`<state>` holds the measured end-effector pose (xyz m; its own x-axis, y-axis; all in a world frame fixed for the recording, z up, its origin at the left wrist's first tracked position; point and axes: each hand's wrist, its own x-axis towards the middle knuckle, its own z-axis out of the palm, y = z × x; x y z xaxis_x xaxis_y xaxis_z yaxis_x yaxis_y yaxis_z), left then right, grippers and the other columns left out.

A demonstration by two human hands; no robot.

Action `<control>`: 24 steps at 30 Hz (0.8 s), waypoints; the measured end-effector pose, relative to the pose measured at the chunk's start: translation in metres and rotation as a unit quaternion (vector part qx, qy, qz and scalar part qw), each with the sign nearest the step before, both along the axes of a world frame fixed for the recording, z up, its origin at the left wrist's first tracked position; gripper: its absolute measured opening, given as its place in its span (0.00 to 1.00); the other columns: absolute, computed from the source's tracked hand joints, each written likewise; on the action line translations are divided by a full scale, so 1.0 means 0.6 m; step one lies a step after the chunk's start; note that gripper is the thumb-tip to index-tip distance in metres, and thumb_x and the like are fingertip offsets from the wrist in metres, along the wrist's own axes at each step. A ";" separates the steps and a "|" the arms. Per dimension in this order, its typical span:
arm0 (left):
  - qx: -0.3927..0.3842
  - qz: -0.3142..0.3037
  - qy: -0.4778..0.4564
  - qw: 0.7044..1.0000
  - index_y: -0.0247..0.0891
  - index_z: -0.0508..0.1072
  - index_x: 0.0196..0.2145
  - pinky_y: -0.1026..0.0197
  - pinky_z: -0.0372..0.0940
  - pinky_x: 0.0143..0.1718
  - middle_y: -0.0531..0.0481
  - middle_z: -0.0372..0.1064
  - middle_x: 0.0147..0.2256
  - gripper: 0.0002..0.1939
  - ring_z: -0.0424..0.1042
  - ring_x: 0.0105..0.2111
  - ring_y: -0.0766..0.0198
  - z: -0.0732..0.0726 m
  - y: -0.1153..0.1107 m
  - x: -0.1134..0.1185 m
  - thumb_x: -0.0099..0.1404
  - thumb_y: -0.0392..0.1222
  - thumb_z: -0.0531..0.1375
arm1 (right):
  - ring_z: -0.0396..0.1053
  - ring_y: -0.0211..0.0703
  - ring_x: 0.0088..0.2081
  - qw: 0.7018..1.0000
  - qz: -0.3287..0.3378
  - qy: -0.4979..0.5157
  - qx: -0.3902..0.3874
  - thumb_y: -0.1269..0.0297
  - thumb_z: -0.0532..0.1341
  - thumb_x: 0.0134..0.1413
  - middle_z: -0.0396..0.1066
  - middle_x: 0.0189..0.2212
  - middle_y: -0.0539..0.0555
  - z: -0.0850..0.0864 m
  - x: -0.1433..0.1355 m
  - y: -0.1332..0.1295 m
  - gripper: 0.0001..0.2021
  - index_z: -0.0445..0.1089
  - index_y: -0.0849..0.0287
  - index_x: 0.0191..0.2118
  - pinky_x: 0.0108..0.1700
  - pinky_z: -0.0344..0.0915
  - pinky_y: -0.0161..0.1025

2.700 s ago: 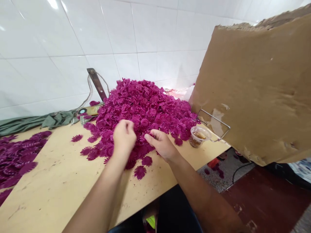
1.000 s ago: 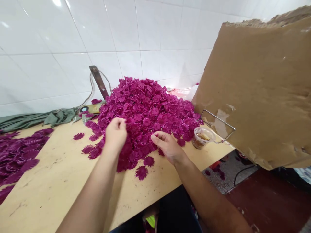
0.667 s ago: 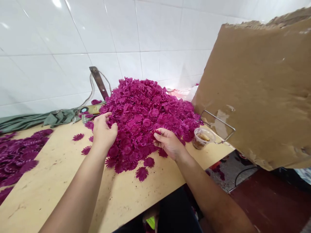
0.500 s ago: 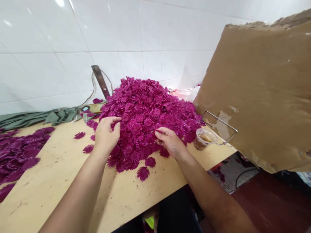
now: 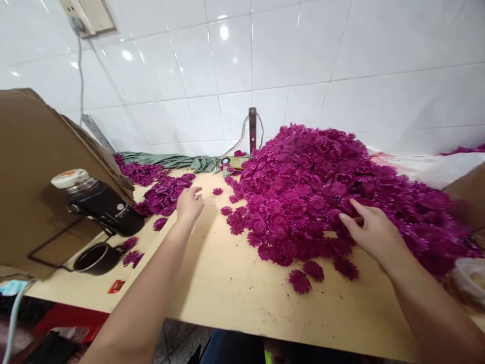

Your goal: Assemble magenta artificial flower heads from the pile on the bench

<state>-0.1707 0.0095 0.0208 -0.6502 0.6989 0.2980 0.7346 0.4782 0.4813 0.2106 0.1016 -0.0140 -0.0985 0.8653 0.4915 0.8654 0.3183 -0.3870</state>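
Magenta flowers (image 5: 303, 192), contact with right fingers (image 5: 359, 207) unclear, cup (image 5: 470, 277) cut off

A small workshop is suggested: 1 large heap of magenta flower heads (image 5: 322, 182) is piled on a plain, debris-specked worktable (image 5: 212, 283), set against a white-tiled wall (image 5: 288, 55) fitted with a power socket (image 5: 89, 15); rough cardboard (image 5: 22, 167) is propped at the left, near a flask (image 5: 109, 207) and a mug (image 5: 108, 265)

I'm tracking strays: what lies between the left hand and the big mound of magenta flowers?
The head view shows one loose magenta flower on the pale tabletop between the left hand and the mound, plus another flower by the mound's edge.
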 end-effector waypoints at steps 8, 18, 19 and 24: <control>-0.073 0.065 -0.010 0.995 0.34 0.72 0.40 0.51 0.59 0.46 0.33 0.63 0.49 0.16 0.65 0.47 0.44 -0.044 -0.034 -0.103 0.54 0.42 0.56 | 0.63 0.59 0.42 0.988 -0.021 -0.121 0.090 0.56 0.47 0.50 0.65 0.35 0.64 0.009 0.007 -0.012 0.20 0.74 0.59 0.33 0.45 0.60 0.54; -0.007 0.075 -0.066 0.995 0.36 0.68 0.30 0.52 0.62 0.36 0.36 0.71 0.31 0.18 0.70 0.35 0.50 -0.009 -0.024 -0.070 0.63 0.40 0.40 | 0.65 0.54 0.36 0.994 0.049 0.055 0.081 0.56 0.50 0.49 0.67 0.30 0.62 0.064 -0.057 -0.057 0.15 0.70 0.57 0.31 0.40 0.63 0.50; 0.001 0.046 -0.079 0.996 0.36 0.68 0.29 0.54 0.62 0.34 0.38 0.71 0.30 0.19 0.71 0.33 0.53 -0.005 -0.017 -0.045 0.64 0.40 0.39 | 0.66 0.51 0.35 0.990 0.084 0.096 0.058 0.55 0.51 0.49 0.68 0.31 0.61 0.065 -0.077 -0.065 0.14 0.70 0.57 0.32 0.40 0.63 0.48; 0.025 -0.165 -0.128 0.978 0.40 0.68 0.32 0.63 0.64 0.32 0.51 0.71 0.27 0.16 0.70 0.28 0.64 0.011 0.011 0.138 0.64 0.45 0.43 | 0.67 0.42 0.29 0.912 0.234 0.261 -0.213 0.50 0.57 0.47 0.69 0.30 0.57 0.069 -0.171 -0.104 0.20 0.67 0.60 0.41 0.31 0.65 0.40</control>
<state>-0.0879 0.0164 0.0277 -0.4489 0.8721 0.1949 0.6978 0.2059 0.6861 0.1083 0.0392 0.0274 -0.3543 0.9120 0.2067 0.3357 0.3303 -0.8822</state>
